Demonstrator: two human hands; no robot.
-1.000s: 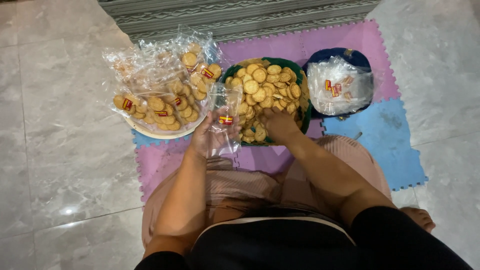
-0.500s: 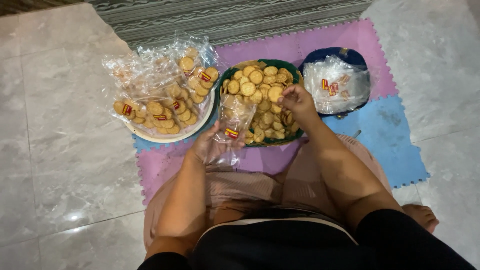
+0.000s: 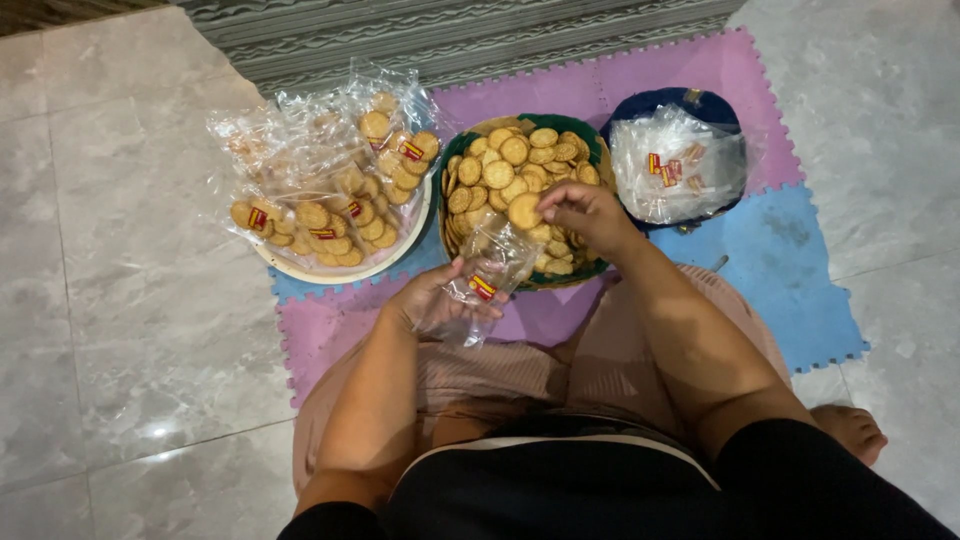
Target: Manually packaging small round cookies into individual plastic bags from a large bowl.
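Observation:
My left hand (image 3: 432, 298) holds a clear plastic bag (image 3: 490, 265) with a small red and yellow label, its mouth turned up toward the green basket (image 3: 598, 160) of round golden biscuits. My right hand (image 3: 585, 213) hovers over the basket's near side and pinches one round biscuit (image 3: 524, 211) just above the bag's mouth. The basket is heaped with several loose biscuits (image 3: 520, 160).
A round cream tray (image 3: 340, 270) at the left is piled with filled biscuit bags (image 3: 330, 180). A dark blue bowl (image 3: 690, 102) at the right holds empty clear bags (image 3: 680, 170). All rest on pink and blue foam mats (image 3: 760, 270) over a marble floor. My bare foot (image 3: 850, 428) shows at right.
My right hand came back from the far side of the basket with a biscuit, toward the bag. The left hand raised and tilted the bag toward it.

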